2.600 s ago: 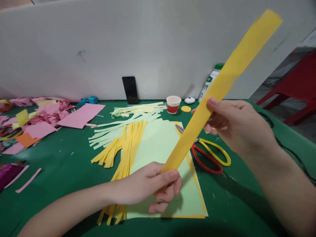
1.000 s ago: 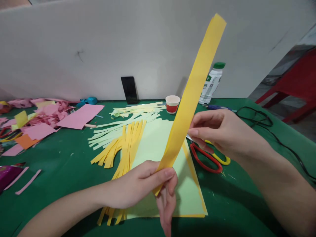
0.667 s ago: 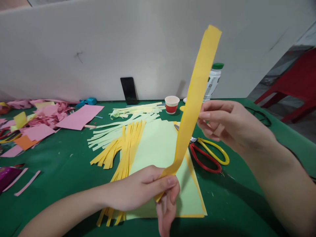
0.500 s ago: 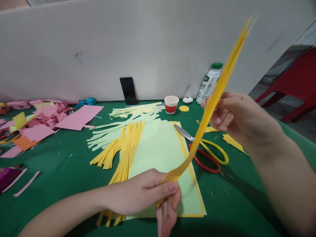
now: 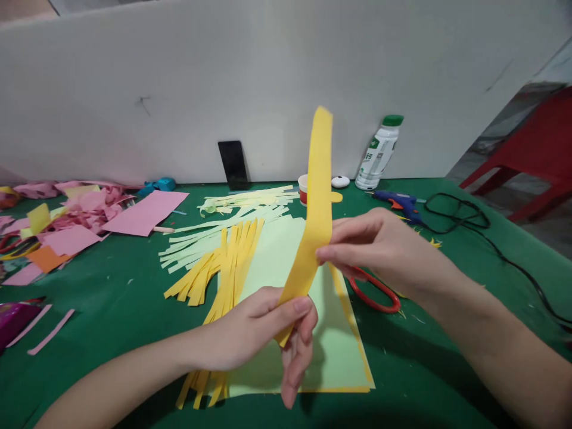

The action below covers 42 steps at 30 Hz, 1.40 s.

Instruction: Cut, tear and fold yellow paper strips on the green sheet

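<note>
A yellow paper strip (image 5: 319, 179) stands upright between my hands, bent slightly along its length. Its lower end is pinched between the thumb and fingers of my left hand (image 5: 272, 328). Partway up, my right hand (image 5: 375, 250) grips its right edge with thumb and fingertips. Beneath them lies a stack of pale green paper sheets (image 5: 344, 351) with yellow edges showing. Fringed yellow strips (image 5: 232, 262) lie across its left side. Scissors (image 5: 375, 292) with a red handle loop rest to the right, mostly hidden by my right hand.
Pale green strips (image 5: 187, 244) and pink paper scraps (image 5: 84, 208) lie to the left. Along the wall are a phone (image 5: 233, 165), a partly hidden paper cup (image 5: 302, 189) and a bottle (image 5: 379, 152). A glue gun (image 5: 397, 201) with a black cord (image 5: 504, 253) lies at right.
My right hand has moved down and left, closer to my left hand. The yellow paper has swung from leaning right to nearly upright, its broad face now visible. The glue gun has come into sight.
</note>
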Tool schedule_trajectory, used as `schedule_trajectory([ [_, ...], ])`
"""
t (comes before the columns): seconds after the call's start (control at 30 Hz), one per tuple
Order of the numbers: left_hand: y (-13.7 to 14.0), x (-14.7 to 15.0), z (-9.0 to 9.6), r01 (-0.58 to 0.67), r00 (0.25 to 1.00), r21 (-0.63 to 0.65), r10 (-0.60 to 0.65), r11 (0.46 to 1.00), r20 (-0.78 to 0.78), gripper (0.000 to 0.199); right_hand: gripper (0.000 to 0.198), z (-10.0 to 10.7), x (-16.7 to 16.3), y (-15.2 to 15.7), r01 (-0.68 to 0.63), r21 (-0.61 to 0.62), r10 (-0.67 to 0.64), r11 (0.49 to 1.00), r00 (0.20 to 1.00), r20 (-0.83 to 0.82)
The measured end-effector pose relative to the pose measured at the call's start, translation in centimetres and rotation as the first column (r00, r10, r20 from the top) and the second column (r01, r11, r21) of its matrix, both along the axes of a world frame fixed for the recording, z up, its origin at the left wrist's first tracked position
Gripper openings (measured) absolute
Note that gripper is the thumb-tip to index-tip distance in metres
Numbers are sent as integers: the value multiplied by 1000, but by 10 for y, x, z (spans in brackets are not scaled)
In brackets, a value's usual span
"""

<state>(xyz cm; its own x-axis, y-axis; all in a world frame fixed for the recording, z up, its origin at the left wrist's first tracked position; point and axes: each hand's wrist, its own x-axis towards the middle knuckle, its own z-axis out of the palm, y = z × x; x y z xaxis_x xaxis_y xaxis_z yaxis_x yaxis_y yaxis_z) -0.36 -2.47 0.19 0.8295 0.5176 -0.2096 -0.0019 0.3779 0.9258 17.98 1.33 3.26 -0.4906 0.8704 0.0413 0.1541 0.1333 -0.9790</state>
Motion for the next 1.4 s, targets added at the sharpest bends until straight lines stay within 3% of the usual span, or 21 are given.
schedule_trajectory([
  [0.2, -1, 3, -6, 49, 999, 10, -49, 999, -7, 34, 17, 3, 14, 14, 167, -147, -202, 975, 944, -260],
  [0.3, 0, 4, -9, 83, 997, -14, -82, 996, 9, 34, 29, 8, 20, 18, 240, -169, -284, 956, 903, -322],
  [0.43, 0, 5, -8, 136, 991, -75, -135, 988, 17, 36, 24, 17, 29, 20, 365, -198, -414, 910, 826, -382],
  [0.8, -1, 4, -14, 163, 982, 29, -159, 986, -106, 38, 21, 27, 67, 39, 585, -240, -612, 775, 597, -519],
  [0.87, -1, 5, -11, 142, 986, 30, -138, 989, -98, 37, 26, 25, 64, 40, 565, -237, -598, 791, 629, -497],
  [0.97, -1, 6, -9, 42, 996, 47, -38, 998, -85, 36, 25, 19, 47, 33, 443, -185, -480, 877, 800, -360],
  [1.03, 0, 6, -10, -22, 998, 50, 24, 998, -51, 35, 16, 14, 30, 23, 240, -65, -246, 969, 963, -113],
  [1.07, 0, 6, -12, -52, 998, 47, 53, 998, -29, 34, 14, 11, 22, 18, 133, -28, -133, 991, 991, -9],
  [1.13, 0, 6, -15, -104, 995, 42, 104, 994, 7, 34, 13, 6, 8, 7, -32, -28, 35, 999, 994, 106],
  [1.2, -1, 6, -16, -153, 988, 45, 152, 987, 21, 33, 17, 2, -3, 0, -88, -45, 93, 995, 989, 112],
  [1.3, -3, 7, -12, -206, 978, 94, 207, 974, 0, 33, 25, -4, -12, -5, -53, -30, 55, 998, 996, 68],
  [1.4, -3, 7, -3, -201, 966, 212, 230, 956, -120, 37, 34, -8, -15, -5, -1, 27, 0, 1000, 1000, 31],
])
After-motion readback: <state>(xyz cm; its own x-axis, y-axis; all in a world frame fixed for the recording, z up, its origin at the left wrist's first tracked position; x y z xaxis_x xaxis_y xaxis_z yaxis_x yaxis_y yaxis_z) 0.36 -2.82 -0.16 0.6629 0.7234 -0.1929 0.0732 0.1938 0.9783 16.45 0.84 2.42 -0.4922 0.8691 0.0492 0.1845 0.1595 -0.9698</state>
